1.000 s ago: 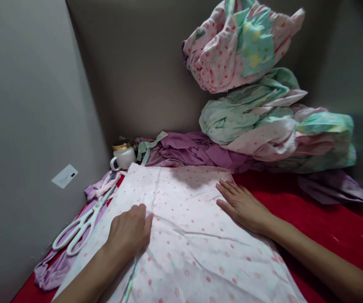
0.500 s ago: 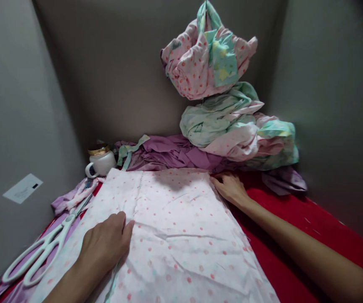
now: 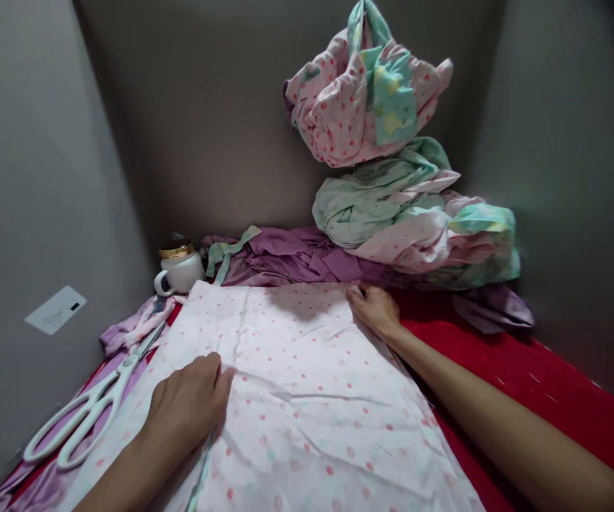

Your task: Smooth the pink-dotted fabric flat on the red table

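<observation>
Head view: creased pink dotted cloth (image 3: 307,398), left hand (image 3: 189,405) flat atop, right hand (image 3: 373,309) fingers pinching its corner.

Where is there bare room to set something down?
The bare red table cover, right of the right hand and its arm, in front of the heaped patterned cloths. The left is crowded: white scissors, purple scraps, white mug.

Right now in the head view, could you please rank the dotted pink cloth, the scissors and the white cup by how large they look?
1. Dotted pink cloth, by far the largest.
2. Scissors, though they lie nearer the camera than the cup, which flatters them.
3. White cup, smallest, at the back by the wall.
</observation>
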`<state>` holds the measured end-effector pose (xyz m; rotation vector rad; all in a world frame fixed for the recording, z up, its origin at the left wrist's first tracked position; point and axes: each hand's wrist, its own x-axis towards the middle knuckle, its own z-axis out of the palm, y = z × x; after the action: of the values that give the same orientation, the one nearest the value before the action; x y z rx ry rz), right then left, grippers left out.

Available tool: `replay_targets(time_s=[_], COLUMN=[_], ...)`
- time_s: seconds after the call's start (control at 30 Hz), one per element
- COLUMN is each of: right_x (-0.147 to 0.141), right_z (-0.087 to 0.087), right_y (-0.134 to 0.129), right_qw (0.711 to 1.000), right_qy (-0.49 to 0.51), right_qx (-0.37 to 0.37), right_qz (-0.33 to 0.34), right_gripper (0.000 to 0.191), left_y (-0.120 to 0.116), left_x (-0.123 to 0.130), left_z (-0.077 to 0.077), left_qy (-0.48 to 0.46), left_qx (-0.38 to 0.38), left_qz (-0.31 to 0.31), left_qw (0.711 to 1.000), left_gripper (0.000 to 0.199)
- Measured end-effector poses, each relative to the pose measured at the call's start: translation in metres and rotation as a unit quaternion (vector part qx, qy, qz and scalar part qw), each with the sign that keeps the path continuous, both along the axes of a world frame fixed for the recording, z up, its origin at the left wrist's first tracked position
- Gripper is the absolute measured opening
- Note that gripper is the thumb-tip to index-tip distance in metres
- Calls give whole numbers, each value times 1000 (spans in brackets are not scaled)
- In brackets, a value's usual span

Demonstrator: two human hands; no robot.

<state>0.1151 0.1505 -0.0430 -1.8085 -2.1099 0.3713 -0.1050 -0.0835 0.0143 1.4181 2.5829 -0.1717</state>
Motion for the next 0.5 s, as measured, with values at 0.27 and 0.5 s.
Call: replay_targets(time_s=[0.27,0.5], right_x=[1,2], right_z=[-3,-4], right_y=[16,14], right_qw=[999,999], right_qy=[30,21], right_qx=[-29,4], right_qz=[12,25], right_gripper=[43,43], left_y=[29,78], left_x=[-93,-134], left_z=[21,6], left_qy=[-66,-31], left_qx=[88,115], left_qz=[16,95], left_qw=[994,988], left_gripper=[31,30])
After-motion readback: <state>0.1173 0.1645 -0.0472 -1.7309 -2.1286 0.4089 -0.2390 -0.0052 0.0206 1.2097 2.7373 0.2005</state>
